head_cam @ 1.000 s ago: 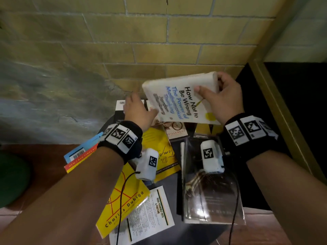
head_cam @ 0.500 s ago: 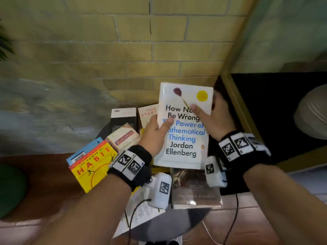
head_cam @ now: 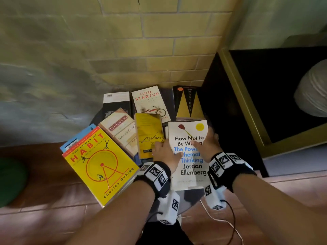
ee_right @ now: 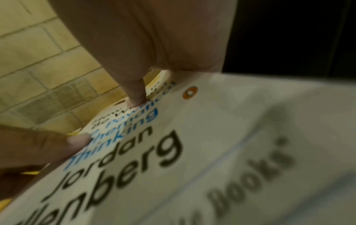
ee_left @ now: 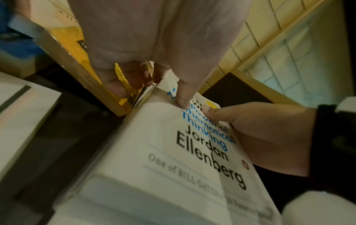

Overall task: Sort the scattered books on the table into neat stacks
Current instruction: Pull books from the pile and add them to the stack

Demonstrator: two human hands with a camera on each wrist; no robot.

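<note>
Holding the white book (head_cam: 190,156) between both hands, you have it face up at the near right of the round bench (head_cam: 192,195), title reading toward you.

Item 1, white book, "How Not to Be Wrong": one. Your left hand (head_cam: 165,153) grips its left edge, thumb on the cover; the left wrist view shows the other fingers (ee_left: 123,82) curled under that edge, beside the small yellow book (head_cam: 149,134). Your right hand (head_cam: 207,146) grips its right edge, thumb laid across the title, remaining fingers hidden behind the cover. Whether the book already rests on what lies beneath cannot be told.

Item 2, other books in the head view, seven counted:
- "The Power of Habit" (head_cam: 99,163), yellow, near left, overhanging the bench edge, one.
- Blue book (head_cam: 76,138), mostly covered by it, one.
- Mitch Albom book (head_cam: 120,129), tilted, one.
- Small yellow book, just left of the white one, one.
- Black-and-white book (head_cam: 115,103), far left, one.
- "$100 Startup" (head_cam: 150,103), far centre, one.
- "Mastery" (head_cam: 189,103), far right, just beyond the white book, one.

Item 3, pose: both forearms reach forward side by side, wrists banded, palms turned inward.
</note>
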